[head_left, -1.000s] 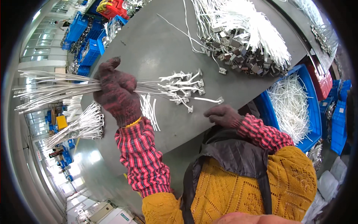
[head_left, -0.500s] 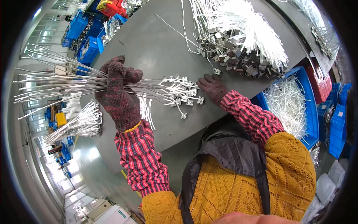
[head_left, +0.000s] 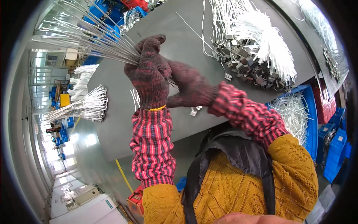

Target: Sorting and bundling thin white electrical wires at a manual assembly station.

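Note:
A bundle of thin white wires (head_left: 100, 44) is clasped in my left hand (head_left: 149, 74), which wears a dark red-and-black knit glove. The wires' long ends fan out to the upper left. Against it, on the right, lies my right hand (head_left: 192, 84), in a similar glove and smeared by motion. Its thumb sits lower, apart from the fingers, and a few wires show in the gap. Its fingertips are hidden beside the left hand. Small metal end pieces (head_left: 195, 110) peek out below the right hand; it covers the others.
A large heap of white wires (head_left: 263, 41) with metal blocks (head_left: 257, 72) lies on the grey table (head_left: 186, 127) at the far right. One loose end piece (head_left: 228, 76) is beside it. A blue bin (head_left: 311, 123) of wires stands right; another bundle (head_left: 84, 106) lies left.
My right hand has moved left from the table to the held bundle, over its metal ends. My left hand, with the wires, appears farther right and higher, their free ends tilted up.

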### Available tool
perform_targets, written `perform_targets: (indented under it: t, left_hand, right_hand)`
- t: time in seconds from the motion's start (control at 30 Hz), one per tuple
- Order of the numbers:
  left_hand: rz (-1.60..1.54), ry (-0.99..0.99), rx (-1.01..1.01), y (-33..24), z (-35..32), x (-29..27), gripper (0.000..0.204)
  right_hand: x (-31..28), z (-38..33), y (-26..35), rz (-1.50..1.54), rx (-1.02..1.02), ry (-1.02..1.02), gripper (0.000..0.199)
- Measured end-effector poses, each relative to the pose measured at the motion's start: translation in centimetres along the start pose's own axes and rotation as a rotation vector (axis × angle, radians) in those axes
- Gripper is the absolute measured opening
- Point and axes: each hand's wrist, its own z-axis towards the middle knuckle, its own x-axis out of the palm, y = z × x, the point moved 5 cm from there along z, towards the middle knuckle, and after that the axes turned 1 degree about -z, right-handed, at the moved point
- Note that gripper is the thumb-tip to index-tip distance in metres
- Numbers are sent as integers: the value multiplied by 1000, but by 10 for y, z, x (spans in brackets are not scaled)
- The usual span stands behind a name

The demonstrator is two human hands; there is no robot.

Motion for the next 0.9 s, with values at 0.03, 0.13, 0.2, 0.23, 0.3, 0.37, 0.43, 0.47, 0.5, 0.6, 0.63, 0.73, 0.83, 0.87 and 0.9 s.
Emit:
perform_targets:
  t: [0.03, 0.13, 0.2, 0.23, 0.3, 0.37, 0.43, 0.47, 0.5, 0.6, 0.63, 0.73, 0.83, 0.87, 0.9]
  left_hand:
    - [-35, 49, -2, -1, -2, -1, 22]
    - [-65, 51, 39, -11, -17, -27, 26]
    - [18, -5, 192, -23, -42, -64, 31]
    - [-26, 91, 355, -31, -57, -80, 33]
    - [-459, 186, 355, -31, -87, -127, 36]
    - [-104, -322, 348, -8, -127, -189, 55]
    - [152, -345, 85, 34, -166, -215, 61]
    - [302, -338, -172, 61, -189, -225, 56]
    - [328, -243, -397, 82, -217, -226, 52]
    - [207, 56, -719, 108, -280, -217, 39]
    - [224, 160, -727, 103, -287, -216, 36]
    - [602, 441, -331, 72, -260, -225, 26]
    - [1250, 774, -191, 99, -216, -234, 26]
    - [1469, 962, -246, 118, -213, -241, 28]
    - [1459, 994, -326, 138, -209, -245, 28]
  right_hand:
    - [12, 7, -6, 87, 260, 64, 92]
    - [39, 23, -6, 238, 458, 271, 75]
    - [57, 24, 1, 69, 418, 533, 43]
    - [70, 28, 16, -60, 255, 524, 30]
    - [97, 27, 36, -59, 62, 563, 22]
    - [129, 15, 36, -149, 25, 645, 21]
    - [156, -9, 25, -87, 9, 646, 18]
    - [172, -23, 11, -299, 4, 690, 21]
    - [189, -47, -20, -93, 875, 543, 27]
    - [214, -106, -54, -266, 906, 730, 39]
    - [220, -123, -56, -384, 922, 730, 45]
    - [228, -157, -64, -473, 889, 830, 57]
    - [229, -165, -58, -440, 814, 938, 61]
    - [227, -165, -55, -435, 785, 937, 62]
    - [226, -165, -50, -453, 790, 958, 62]
